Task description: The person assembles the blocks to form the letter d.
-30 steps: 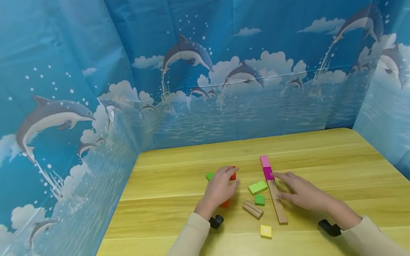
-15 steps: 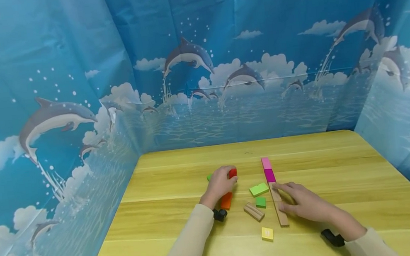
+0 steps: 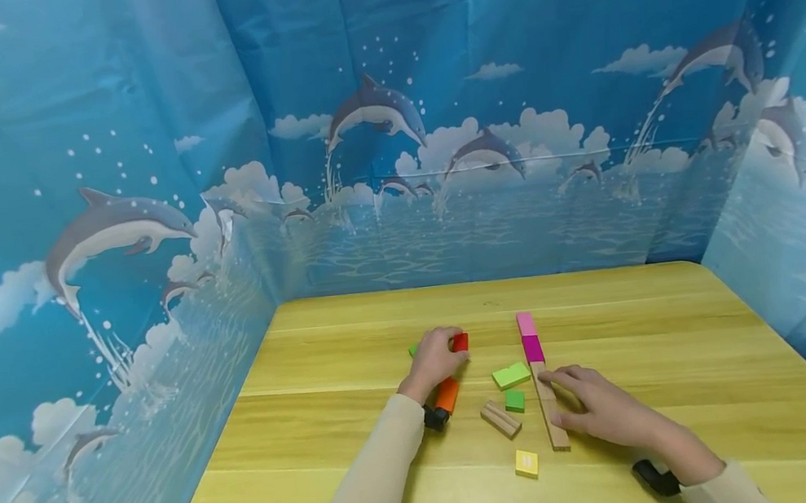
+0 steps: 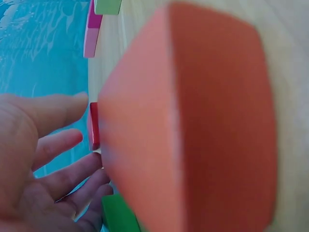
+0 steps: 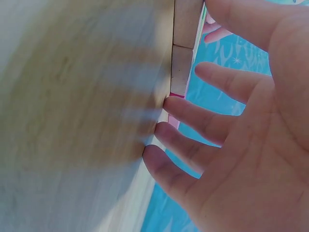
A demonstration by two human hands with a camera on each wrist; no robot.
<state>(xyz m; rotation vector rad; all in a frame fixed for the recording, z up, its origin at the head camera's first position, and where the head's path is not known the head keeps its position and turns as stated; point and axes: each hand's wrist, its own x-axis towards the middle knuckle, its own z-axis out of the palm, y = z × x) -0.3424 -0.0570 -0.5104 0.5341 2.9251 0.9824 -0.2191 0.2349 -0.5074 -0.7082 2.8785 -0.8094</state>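
Note:
My left hand (image 3: 434,363) has its thumb and fingers at opposite ends of a red block (image 3: 461,343), seemingly pinching it; the left wrist view shows the red block (image 4: 94,125) small between them. An orange block (image 3: 447,396) lies just nearer, below the hand, and looms large and blurred in the left wrist view. My right hand (image 3: 596,403) touches the side of a row of plain wooden blocks (image 3: 549,408) with outstretched fingertips. At the far end this row continues with a magenta block (image 3: 533,349) and a pink block (image 3: 525,324).
Between the hands lie a light green block (image 3: 511,375), a green block (image 3: 515,401), some grooved plain wooden pieces (image 3: 501,419) and a yellow block (image 3: 526,464). Another green block (image 3: 413,350) is partly hidden behind my left hand. A dolphin-print curtain (image 3: 400,227) surrounds the wooden table (image 3: 338,332).
My left fingers have drawn in around the red block, and more of the orange block shows. My right hand has slid slightly nearer along the row, from the magenta block to the plain ones.

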